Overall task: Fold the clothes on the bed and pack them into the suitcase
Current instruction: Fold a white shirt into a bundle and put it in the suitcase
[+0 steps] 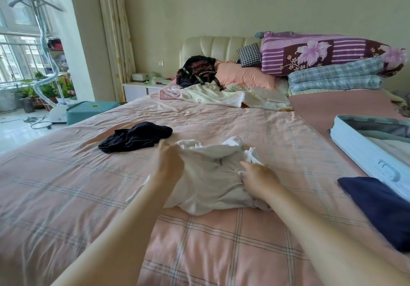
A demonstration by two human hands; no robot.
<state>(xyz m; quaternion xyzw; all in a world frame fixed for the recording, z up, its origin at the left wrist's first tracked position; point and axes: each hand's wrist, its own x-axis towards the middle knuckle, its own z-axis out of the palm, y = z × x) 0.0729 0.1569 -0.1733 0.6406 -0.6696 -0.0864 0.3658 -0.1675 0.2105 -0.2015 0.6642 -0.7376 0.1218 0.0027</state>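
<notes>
Two bare arms reach out over a pink checked bed. The left hand pinches the left edge of a white cloth, with its thumb up. The right hand has its fingers curled into the right side of the same cloth and grips a bunch of it. Both hands are a bit blurry. The white cloth lies crumpled in the middle of the bed, between the two hands. On the right, near the edge of the bed, lies a dark blue cloth. Just behind it is a pale suitcase, open, with something light inside. To the left, a little past the white cloth, lies a black cloth in a heap, close to the left hand's fingertips. Farther up the bed is a crumpled cream blanket. Behind it sit a black bag, a pink pillow and a small checked cushion, all by the pale headboard. On the far right, a purple flowered quilt lies on top of a folded blue checked quilt. Left of the bed is a white table, a green box on the floor and a tall steamer. Past them are a curtain, green plants and a bright window.
</notes>
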